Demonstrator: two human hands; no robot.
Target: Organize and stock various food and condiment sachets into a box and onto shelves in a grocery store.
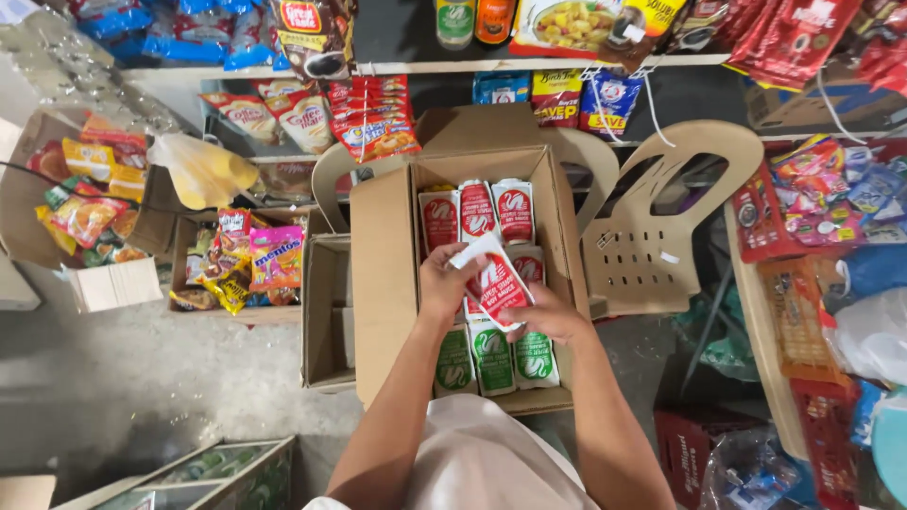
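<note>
Here I see both hands over the open cardboard box. The left hand pinches the upper white edge of a red-and-white sachet pack; the right hand grips its lower end from beneath. The pack is flat, rectangular, tilted, with a white emblem on red. It sits just above rows of red sachets and green sachets standing upright inside the box.

Bright even light, sharp, wide-angle edge bending.
</note>
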